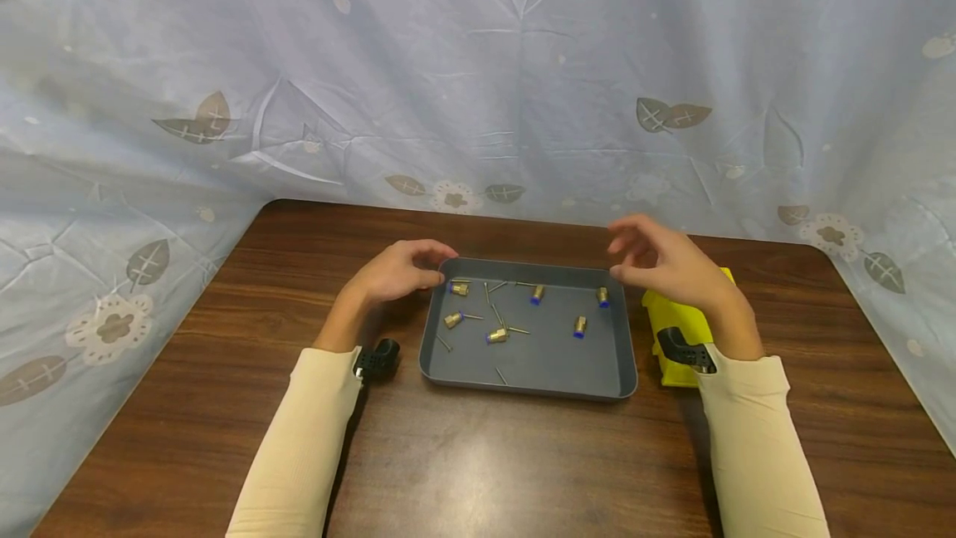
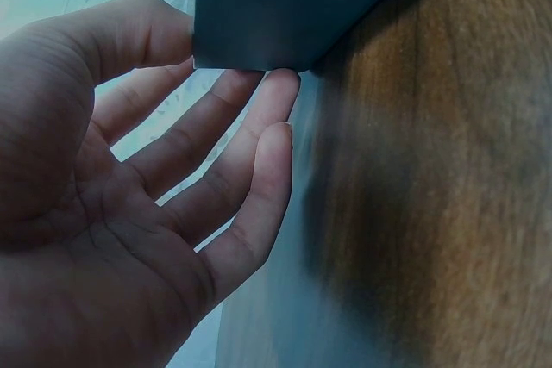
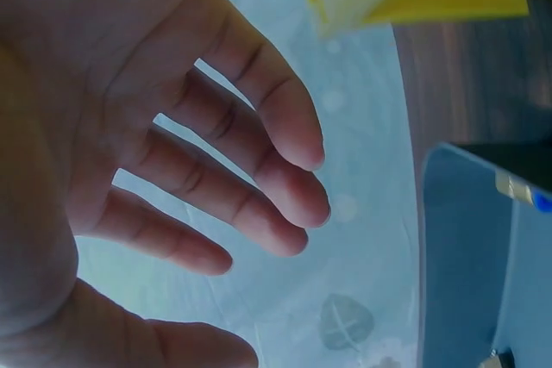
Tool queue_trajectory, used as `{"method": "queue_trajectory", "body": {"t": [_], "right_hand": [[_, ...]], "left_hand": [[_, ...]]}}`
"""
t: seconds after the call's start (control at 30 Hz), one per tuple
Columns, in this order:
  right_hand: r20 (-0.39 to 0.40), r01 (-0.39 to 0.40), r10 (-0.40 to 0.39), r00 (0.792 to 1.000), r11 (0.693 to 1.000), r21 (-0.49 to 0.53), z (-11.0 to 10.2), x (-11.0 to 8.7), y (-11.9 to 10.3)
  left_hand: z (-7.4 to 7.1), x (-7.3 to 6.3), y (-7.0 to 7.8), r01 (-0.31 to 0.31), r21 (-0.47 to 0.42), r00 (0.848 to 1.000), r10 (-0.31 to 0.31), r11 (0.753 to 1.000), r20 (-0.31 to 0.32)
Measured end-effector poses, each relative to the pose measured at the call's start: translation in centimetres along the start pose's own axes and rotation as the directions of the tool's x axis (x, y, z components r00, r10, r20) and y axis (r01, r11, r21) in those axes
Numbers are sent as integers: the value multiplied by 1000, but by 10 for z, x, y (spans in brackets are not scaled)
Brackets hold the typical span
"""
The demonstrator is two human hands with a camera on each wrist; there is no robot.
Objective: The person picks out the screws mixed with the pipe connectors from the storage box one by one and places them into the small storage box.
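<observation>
A shallow grey tray (image 1: 553, 364) lies on the table. Inside it are several brass fittings with blue ends, one fitting (image 1: 496, 336) near the middle, and several thin screws, one screw (image 1: 501, 375) towards the front. My left hand (image 1: 399, 272) holds the tray's far left corner, thumb at the rim and curved fingertips against the outer wall in the left wrist view. Past the far right corner, my right hand (image 1: 665, 264) is raised, fingers loosely bent and apart, holding nothing. In the right wrist view its palm and spread fingers (image 3: 276, 187) show.
A bright yellow object (image 1: 680, 322), partly hidden by the right forearm, sits right of the tray. The brown wooden table (image 1: 478, 463) reaches a pale blue patterned curtain (image 1: 478, 90) behind and at both sides. Each wrist bears a black camera mount.
</observation>
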State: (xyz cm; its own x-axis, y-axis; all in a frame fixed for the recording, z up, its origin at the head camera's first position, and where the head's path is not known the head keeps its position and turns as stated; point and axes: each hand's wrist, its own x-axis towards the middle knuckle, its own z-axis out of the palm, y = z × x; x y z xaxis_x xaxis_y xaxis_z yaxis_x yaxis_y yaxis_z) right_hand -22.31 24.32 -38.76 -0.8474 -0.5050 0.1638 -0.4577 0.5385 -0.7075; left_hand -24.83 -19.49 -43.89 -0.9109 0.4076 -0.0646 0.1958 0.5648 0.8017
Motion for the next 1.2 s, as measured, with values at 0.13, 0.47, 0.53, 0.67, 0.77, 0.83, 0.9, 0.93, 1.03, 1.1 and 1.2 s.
{"method": "queue_trajectory", "body": {"t": [0.13, 0.47, 0.53, 0.67, 0.77, 0.83, 0.9, 0.93, 1.03, 1.1, 1.2], "right_hand": [[19, 16, -16, 1000, 1000, 11, 8, 5, -3], [69, 30, -30, 997, 1000, -1, 26, 19, -13], [76, 38, -37, 996, 999, -10, 29, 22, -14], [95, 55, -53, 994, 998, -23, 35, 28, -17], [106, 71, -68, 992, 997, -29, 40, 32, -20], [111, 84, -80, 991, 996, -32, 44, 34, -21], [118, 95, -91, 989, 995, -31, 48, 36, -23], [122, 100, -95, 988, 995, -31, 50, 37, -23], [130, 111, -107, 986, 993, -29, 55, 38, -26], [134, 116, -112, 985, 993, -25, 58, 40, -27], [138, 128, -123, 983, 992, -23, 64, 42, -28]], "left_hand": [[0, 0, 1, 1, 3, 1000, -1, 1000, -2], [0, 0, 0, 4, -1, 1000, -4, 1000, -1], [0, 0, 0, 3, 1, 1000, -3, 1000, 0], [0, 0, 0, 1, 1, 1000, -1, 1000, 1], [0, 0, 1, 1, 3, 1000, -1, 1000, 1], [0, 0, 1, 0, 2, 1000, 0, 1000, 2], [0, 0, 1, 0, 2, 1000, 0, 1000, 4], [0, 0, 1, -2, 2, 1000, 2, 1000, 6], [0, 0, 1, 2, 3, 1000, -2, 1000, 7], [0, 0, 1, 3, 7, 1000, -3, 1000, 4], [0, 0, 1, 2, 9, 1000, -2, 1000, 1]]}}
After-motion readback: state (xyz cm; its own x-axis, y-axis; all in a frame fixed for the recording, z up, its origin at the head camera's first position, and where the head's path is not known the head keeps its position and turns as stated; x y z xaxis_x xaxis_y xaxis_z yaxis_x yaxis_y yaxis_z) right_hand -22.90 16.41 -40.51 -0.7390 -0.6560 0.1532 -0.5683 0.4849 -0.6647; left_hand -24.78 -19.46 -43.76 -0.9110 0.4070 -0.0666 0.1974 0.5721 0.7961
